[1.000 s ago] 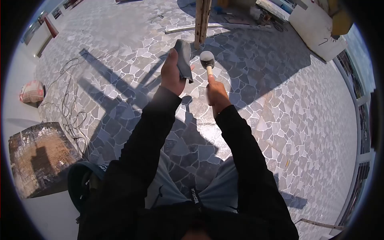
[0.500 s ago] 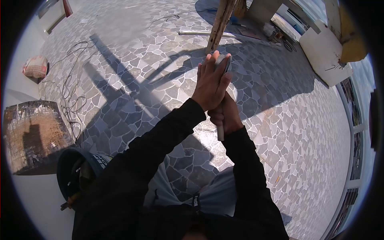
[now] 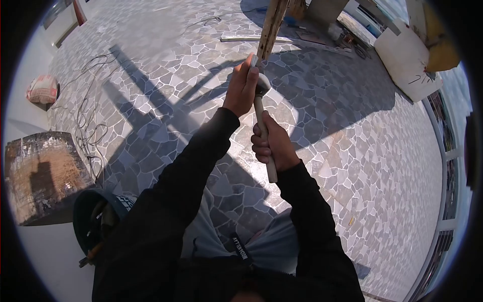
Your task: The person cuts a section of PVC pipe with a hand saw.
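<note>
My right hand is wrapped round the pale, straight handle of a round-headed tool, whose lower end sticks out below my fist. The tool's dark, shiny head points away from me, and its exact kind is unclear. Just left of the head, my left hand is raised with its fingers close together and the thumb alongside them. A small whitish edge shows at the left fingertips, while the palm side is mostly hidden. Both hands are over the stone-patterned floor.
A wooden post stands beyond my hands, near a long pale bar. Left are loose cables, a filled sack, a worn board and a dark bucket holding tools. A white panel leans at far right.
My left hand has moved left, off the tool's head, and now shows the whitish edge. My right hand has shifted slightly left, keeping its grip, and more of the handle is visible.
</note>
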Demonstrator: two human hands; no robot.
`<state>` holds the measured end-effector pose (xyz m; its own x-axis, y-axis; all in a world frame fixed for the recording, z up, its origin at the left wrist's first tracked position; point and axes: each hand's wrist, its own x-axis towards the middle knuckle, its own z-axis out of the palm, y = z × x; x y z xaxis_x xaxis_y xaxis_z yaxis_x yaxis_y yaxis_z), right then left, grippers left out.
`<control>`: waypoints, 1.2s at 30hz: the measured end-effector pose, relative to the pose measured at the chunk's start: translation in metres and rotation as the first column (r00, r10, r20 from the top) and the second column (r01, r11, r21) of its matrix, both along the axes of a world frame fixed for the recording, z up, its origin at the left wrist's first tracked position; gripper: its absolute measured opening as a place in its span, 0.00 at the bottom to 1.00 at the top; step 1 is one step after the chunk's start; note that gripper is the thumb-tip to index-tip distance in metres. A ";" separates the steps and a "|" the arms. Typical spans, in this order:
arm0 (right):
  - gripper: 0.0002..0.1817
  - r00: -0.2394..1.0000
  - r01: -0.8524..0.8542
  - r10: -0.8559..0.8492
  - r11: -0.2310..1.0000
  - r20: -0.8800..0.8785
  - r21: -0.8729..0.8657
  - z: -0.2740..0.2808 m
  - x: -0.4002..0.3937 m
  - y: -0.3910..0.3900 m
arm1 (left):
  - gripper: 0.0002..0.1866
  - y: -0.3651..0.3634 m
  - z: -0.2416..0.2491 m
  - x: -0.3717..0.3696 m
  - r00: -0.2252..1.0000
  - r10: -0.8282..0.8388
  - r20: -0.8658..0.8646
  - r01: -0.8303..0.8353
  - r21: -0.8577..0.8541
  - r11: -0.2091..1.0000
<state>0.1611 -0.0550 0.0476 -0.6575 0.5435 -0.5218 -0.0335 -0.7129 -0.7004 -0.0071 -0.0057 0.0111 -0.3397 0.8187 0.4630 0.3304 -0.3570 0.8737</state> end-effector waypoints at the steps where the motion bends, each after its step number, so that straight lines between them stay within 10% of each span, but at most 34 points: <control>1: 0.27 1.000 -0.025 0.025 1.000 0.001 0.001 -0.003 0.002 0.001 | 0.33 0.006 -0.005 -0.003 0.982 -0.026 0.187 0.025 0.008 1.000; 6: 0.28 0.991 -0.038 0.019 0.990 0.133 0.139 -0.015 0.004 0.008 | 0.32 0.001 -0.005 -0.003 0.823 -0.020 0.568 0.174 -0.219 0.960; 7: 0.28 0.959 -0.066 -0.051 0.916 0.278 0.396 -0.027 0.001 0.012 | 0.31 0.001 -0.004 -0.001 0.779 0.009 0.627 0.222 -0.289 0.931; 10: 0.30 0.904 -0.133 -0.165 0.768 0.395 0.626 -0.040 0.003 0.015 | 0.33 0.005 0.001 -0.002 0.447 -0.186 0.875 0.160 0.127 0.979; 12: 0.31 0.899 -0.255 -0.260 0.345 0.353 0.903 -0.057 0.003 0.020 | 0.34 0.000 0.007 -0.028 0.285 -0.221 0.933 0.282 0.138 0.949; 20: 0.26 0.895 -0.149 -0.372 0.275 0.248 0.950 -0.068 0.017 0.066 | 0.34 -0.019 0.022 -0.018 0.158 -0.300 0.941 0.517 0.181 0.837; 22: 0.28 0.899 -0.157 -0.358 0.274 0.252 0.949 -0.072 0.008 0.057 | 0.35 -0.007 -0.002 -0.035 0.709 -0.492 0.505 0.522 0.093 0.848; 24: 0.30 0.893 -0.218 -0.329 0.276 0.306 0.936 -0.067 0.000 0.042 | 0.35 -0.007 -0.005 -0.040 -0.036 -0.296 0.955 0.569 0.263 0.779; 30: 0.29 0.911 -0.168 -0.359 0.126 0.202 0.978 -0.091 0.002 0.066 | 0.35 -0.015 0.010 -0.016 0.001 -0.263 0.965 0.575 0.215 0.789; 36: 0.30 0.897 -0.246 -0.296 0.281 0.327 0.928 -0.065 -0.009 0.034 | 0.40 -0.011 0.001 -0.051 -0.032 -0.218 0.975 0.621 0.190 0.761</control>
